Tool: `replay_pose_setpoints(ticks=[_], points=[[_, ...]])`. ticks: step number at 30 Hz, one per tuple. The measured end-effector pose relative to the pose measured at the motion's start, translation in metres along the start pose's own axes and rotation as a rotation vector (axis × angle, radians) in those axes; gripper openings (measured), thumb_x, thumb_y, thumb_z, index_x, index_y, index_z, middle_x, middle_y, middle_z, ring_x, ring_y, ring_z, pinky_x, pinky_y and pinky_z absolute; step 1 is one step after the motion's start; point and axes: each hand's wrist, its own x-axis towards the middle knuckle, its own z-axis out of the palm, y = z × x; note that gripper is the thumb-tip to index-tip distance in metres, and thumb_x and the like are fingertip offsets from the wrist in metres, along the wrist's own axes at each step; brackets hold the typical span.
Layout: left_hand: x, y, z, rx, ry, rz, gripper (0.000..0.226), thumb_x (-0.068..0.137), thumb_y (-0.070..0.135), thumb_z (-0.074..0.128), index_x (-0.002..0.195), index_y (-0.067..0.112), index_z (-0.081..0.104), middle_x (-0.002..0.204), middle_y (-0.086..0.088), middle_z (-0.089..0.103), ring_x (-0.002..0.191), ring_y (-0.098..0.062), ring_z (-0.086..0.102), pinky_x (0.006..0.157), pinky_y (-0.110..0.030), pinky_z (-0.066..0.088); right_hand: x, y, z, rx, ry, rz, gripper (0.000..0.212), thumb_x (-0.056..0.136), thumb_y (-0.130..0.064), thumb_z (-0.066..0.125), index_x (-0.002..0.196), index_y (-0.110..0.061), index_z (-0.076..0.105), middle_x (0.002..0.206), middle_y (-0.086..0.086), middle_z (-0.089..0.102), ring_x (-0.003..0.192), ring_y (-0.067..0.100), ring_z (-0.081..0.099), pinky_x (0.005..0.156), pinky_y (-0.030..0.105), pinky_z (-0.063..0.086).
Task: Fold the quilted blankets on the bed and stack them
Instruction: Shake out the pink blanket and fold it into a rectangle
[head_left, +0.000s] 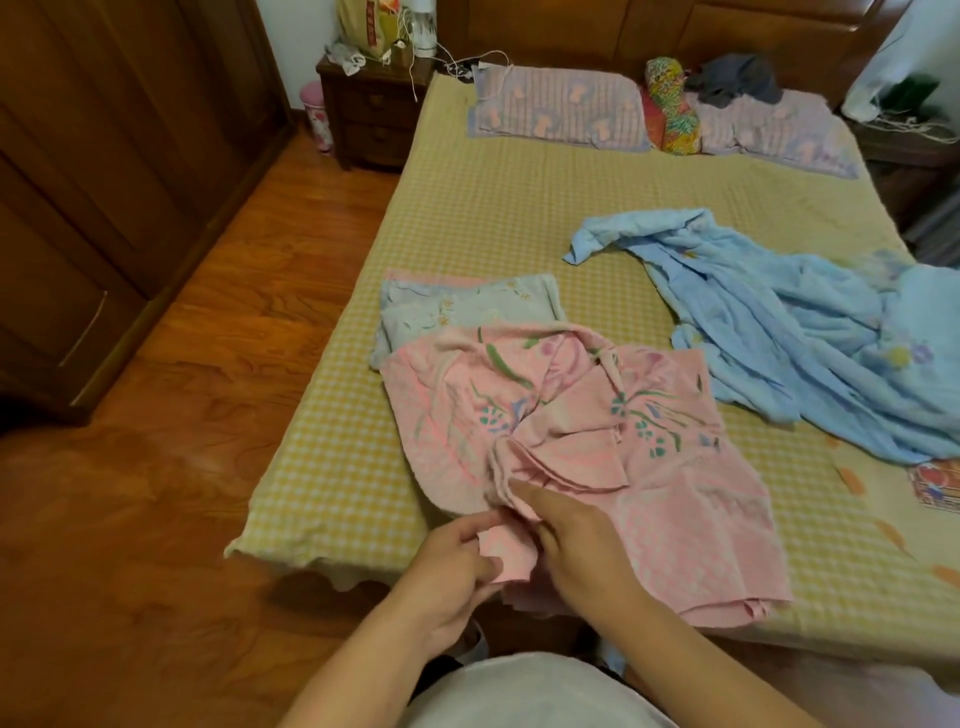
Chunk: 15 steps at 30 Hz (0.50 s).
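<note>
We are viewing a bed covered by a yellow checked sheet (483, 218); a crumpled pink floral quilted blanket (597, 431) is lying near the bed's near-left corner, overlapping a folded pale grey-blue quilted blanket (457, 312) beside the left edge; the left hand (454, 566) is pinching a pink corner between thumb and fingers, while the right hand (576, 540) is gripping the bunched pink fabric just beside it; a rumpled light blue quilted blanket (779, 332) is sprawling toward the right edge; two striped lilac pillows (561, 109) are resting along the head edge.
</note>
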Motion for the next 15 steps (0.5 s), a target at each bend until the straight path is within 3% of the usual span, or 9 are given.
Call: replay_pose_setpoints(ticks=[2, 5, 11, 15], points=[[-0.004, 0.007, 0.002, -0.076, -0.07, 0.004, 0.059, 0.085, -0.029, 0.037, 0.122, 0.006, 0.066, 0.115, -0.017, 0.074, 0.11, -0.028, 0.071, 0.084, -0.034, 0.059, -0.001, 0.0, 0.002, -0.121, -0.051, -0.092, 0.042, 0.094, -0.025, 0.049, 0.132, -0.033, 0.063, 0.124, -0.004, 0.069, 0.11, 0.011, 0.064, 0.092, 0.011, 0.043], [-0.006, 0.014, 0.003, -0.105, -0.082, 0.015, 0.06, 0.081, -0.031, 0.035, 0.121, 0.0, 0.068, 0.113, -0.021, 0.073, 0.104, -0.029, 0.071, 0.087, -0.035, 0.058, -0.009, 0.008, 0.018, -0.234, -0.052, -0.234, 0.047, 0.088, -0.023, 0.05, 0.133, -0.021, 0.065, 0.133, -0.004, 0.065, 0.122, 0.015, 0.061, 0.106, 0.026, 0.046], [-0.013, 0.011, 0.007, -0.139, -0.122, 0.007, 0.052, 0.083, -0.028, 0.037, 0.115, -0.003, 0.069, 0.105, -0.025, 0.07, 0.086, -0.027, 0.069, 0.067, -0.031, 0.06, -0.015, 0.012, 0.021, -0.312, -0.046, -0.322, 0.041, 0.097, -0.022, 0.049, 0.135, -0.013, 0.062, 0.137, 0.002, 0.061, 0.127, 0.02, 0.055, 0.114, 0.024, 0.036], [-0.012, 0.012, 0.01, -0.156, -0.149, -0.008, 0.054, 0.084, -0.027, 0.036, 0.122, -0.004, 0.067, 0.12, -0.028, 0.068, 0.098, -0.026, 0.068, 0.073, -0.028, 0.059, -0.018, 0.014, 0.017, -0.353, -0.032, -0.367, 0.043, 0.101, -0.025, 0.045, 0.138, -0.009, 0.058, 0.14, 0.007, 0.059, 0.129, 0.023, 0.053, 0.117, 0.026, 0.032]])
